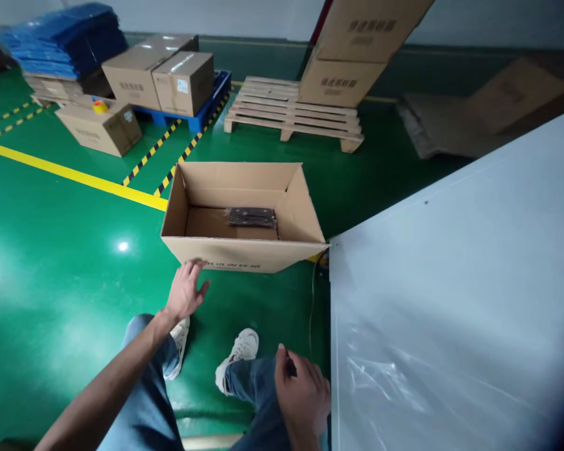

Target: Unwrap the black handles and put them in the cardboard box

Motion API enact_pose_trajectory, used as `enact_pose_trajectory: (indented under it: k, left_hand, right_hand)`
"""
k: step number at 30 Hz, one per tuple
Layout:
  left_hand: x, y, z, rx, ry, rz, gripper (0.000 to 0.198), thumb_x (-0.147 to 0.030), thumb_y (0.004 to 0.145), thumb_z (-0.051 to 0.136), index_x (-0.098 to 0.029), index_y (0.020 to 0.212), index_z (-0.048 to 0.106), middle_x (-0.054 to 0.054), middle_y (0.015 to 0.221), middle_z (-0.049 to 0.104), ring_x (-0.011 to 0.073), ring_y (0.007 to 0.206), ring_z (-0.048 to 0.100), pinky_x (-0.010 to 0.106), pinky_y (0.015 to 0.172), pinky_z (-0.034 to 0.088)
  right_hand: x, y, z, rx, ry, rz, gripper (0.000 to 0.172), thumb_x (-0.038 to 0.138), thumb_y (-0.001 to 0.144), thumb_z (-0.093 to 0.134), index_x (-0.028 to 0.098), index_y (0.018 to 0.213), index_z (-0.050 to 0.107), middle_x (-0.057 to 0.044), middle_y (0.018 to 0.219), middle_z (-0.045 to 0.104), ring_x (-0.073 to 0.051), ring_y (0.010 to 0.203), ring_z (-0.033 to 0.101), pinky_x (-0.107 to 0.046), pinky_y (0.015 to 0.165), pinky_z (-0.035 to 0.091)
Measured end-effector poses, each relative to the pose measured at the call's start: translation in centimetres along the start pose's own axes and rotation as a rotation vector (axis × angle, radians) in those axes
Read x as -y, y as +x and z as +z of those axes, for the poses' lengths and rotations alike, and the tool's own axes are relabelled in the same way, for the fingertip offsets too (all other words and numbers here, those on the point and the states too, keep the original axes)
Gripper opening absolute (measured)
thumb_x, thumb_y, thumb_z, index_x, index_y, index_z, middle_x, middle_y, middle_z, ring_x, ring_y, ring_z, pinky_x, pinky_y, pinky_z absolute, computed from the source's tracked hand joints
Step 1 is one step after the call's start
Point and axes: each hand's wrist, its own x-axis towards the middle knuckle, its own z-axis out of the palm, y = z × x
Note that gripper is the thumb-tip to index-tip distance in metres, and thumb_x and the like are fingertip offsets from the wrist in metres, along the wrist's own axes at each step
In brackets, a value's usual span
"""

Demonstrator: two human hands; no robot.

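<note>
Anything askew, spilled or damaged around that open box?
Nothing clearly spilled or damaged. Slightly odd: a thin cable trails over the green floor beside the white panel, near the open box, where a foot might catch it. The stacked cartons lean in view, possibly just lens tilt.

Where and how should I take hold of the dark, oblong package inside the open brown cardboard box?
Probably by its long sides, near the middle, coming from above: the dark, oblong package lies lengthwise inside the open brown cardboard box, whose walls surround it but leave the top open.
</note>
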Motion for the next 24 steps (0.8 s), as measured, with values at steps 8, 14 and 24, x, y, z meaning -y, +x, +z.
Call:
enact_pose_trajectory:
  k: [8,14,24]
  left_hand:
    - [-2.2,10.4,-4.1,0.229,0.372,0.068,0.044,-0.027,0.098,0.054,-0.016,0.14,0.063,0.016,0.139,0.067,0.0294,0.133,0.064,0.044,0.117,0.05]
    - [0.8,5.6,-0.1,0.337,0.36,0.124,0.051,-0.031,0.107,0.027,-0.027,0.137,0.069,0.009,0.138,0.07,0.0232,0.13,0.065,0.035,0.106,0.054]
    - [-1.9,12.5,-3.4,0.702,0.272,0.025,0.083,-0.083,0.095,0.031,-0.018,0.073,0.077,0.009,0.078,0.076,0.0158,0.077,0.071,0.023,0.077,0.047]
  right_hand:
    - [0.8,1.3,0.7,0.129,0.111,0.015,0.052,0.054,0.108,0.045,0.021,0.094,0.082,-0.012,0.082,0.077,-0.027,0.08,0.071,-0.039,0.077,0.045]
    - [5.8,10.8,5.9,0.079,0.524,0.387,0.064,0.075,0.092,0.055,0.017,0.118,0.063,-0.011,0.09,0.073,-0.026,0.085,0.07,-0.039,0.08,0.053]
    - [7.0,13.0,9.0,0.03,1.053,1.229,0.041,0.044,0.068,0.075,0.026,0.087,0.042,0.003,0.076,0.064,-0.018,0.074,0.069,-0.032,0.073,0.058]
